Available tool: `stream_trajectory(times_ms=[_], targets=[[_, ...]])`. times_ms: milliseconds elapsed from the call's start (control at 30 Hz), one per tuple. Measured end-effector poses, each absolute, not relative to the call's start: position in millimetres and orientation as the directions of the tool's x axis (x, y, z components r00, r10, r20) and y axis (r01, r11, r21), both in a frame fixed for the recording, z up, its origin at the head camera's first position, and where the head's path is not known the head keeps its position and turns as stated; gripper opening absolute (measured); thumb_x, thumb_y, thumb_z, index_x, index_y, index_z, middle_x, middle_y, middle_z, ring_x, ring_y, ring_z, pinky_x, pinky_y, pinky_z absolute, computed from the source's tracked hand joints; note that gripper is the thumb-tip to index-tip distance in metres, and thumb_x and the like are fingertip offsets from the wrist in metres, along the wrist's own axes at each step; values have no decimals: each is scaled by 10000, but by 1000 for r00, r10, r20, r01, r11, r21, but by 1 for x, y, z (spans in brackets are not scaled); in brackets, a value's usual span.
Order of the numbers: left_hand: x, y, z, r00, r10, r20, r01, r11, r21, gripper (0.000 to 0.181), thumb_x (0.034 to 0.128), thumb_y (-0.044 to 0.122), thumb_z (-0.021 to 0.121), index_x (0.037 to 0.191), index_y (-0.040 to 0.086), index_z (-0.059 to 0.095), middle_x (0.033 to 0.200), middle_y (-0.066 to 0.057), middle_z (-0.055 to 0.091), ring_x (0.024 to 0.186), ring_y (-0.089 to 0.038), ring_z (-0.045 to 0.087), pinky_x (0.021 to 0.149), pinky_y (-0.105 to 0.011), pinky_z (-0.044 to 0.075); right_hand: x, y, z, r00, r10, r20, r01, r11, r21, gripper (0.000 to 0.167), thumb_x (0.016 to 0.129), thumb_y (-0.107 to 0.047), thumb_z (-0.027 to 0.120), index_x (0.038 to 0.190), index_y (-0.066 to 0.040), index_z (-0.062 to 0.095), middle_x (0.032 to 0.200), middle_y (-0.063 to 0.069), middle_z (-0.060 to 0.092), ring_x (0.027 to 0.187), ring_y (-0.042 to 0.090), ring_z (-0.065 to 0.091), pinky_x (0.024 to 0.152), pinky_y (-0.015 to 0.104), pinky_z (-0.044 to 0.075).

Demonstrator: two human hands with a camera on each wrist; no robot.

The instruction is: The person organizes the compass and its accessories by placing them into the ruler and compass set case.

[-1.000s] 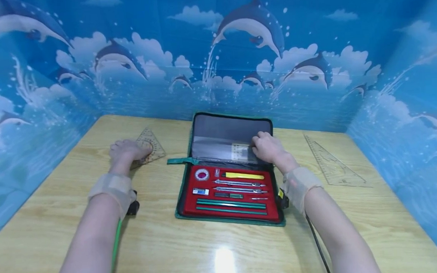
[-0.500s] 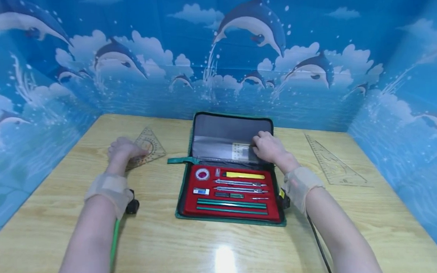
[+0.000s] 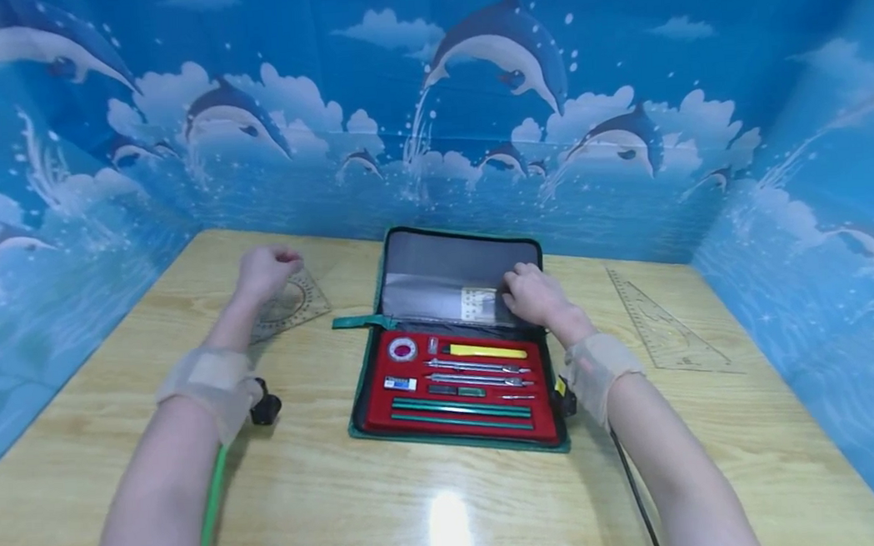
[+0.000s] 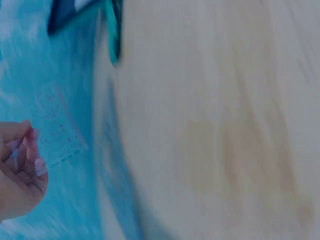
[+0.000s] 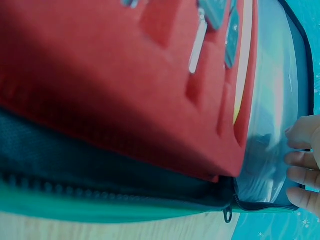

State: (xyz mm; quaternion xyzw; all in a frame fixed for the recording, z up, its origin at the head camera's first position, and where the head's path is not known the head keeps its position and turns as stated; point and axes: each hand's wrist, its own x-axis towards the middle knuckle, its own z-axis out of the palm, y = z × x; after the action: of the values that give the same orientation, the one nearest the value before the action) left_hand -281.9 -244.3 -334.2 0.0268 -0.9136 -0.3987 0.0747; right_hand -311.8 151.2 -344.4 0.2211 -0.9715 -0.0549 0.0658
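At the back left, my left hand (image 3: pixel 266 271) pinches a clear triangular set square (image 3: pixel 306 308) with a round protractor scale by its upper part. The left wrist view shows the same set square (image 4: pixel 57 127) between curled fingers and thumb, its printed markings facing the camera. A green zip case (image 3: pixel 362 394) lies open in the middle. My right hand (image 3: pixel 536 296) grips the edge of the clear pocket (image 3: pixel 427 294) inside its raised lid. In the right wrist view, fingertips (image 5: pixel 295 172) lie at that pocket's edge; the thumb's grip is partly hidden.
The red tray (image 3: pixel 424 437) in the case holds a yellow cutter (image 3: pixel 487 352), compasses (image 3: pixel 481 379), an eraser (image 3: pixel 400 383) and green pencils (image 3: pixel 460 408). A second set square (image 3: pixel 669 334) lies right. A green strap (image 3: pixel 356 321) sticks out leftward.
My left hand has moved from the set square's left side to its top corner and turned. The right hand stays at the pocket.
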Motion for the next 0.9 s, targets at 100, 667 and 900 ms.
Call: stream_trajectory(times_ms=[100, 667, 900], targets=[[-286, -216, -320, -991, 9, 134, 103, 694, 712, 303, 944, 170, 534, 1131, -62, 590, 1119, -243, 582, 1017, -355, 535, 836, -451, 444, -311, 153, -345, -896, -430, 115, -416, 901, 126, 261, 920, -188, 559, 1071, 17, 618, 1011, 156, 554, 934, 288, 507, 826, 426, 447], [-287, -96, -304, -878, 448, 167, 477, 794, 378, 140, 901, 155, 612, 932, 53, 703, 860, -62, 670, 741, -164, 595, 681, -317, 494, -274, 118, -313, -583, -623, 522, -694, 715, 79, 277, 861, -154, 667, 1107, -31, 635, 1081, 110, 617, 1019, 235, 561, 814, 347, 488], [-283, -78, -304, -823, 510, 251, 567, 760, 317, 136, 890, 182, 632, 931, 81, 713, 857, -30, 674, 749, -141, 600, 676, -292, 490, -270, 111, -312, -565, -619, 546, -674, 728, 127, 143, 887, -165, 634, 960, -64, 703, 909, 55, 661, 832, 183, 613, 691, 311, 514]])
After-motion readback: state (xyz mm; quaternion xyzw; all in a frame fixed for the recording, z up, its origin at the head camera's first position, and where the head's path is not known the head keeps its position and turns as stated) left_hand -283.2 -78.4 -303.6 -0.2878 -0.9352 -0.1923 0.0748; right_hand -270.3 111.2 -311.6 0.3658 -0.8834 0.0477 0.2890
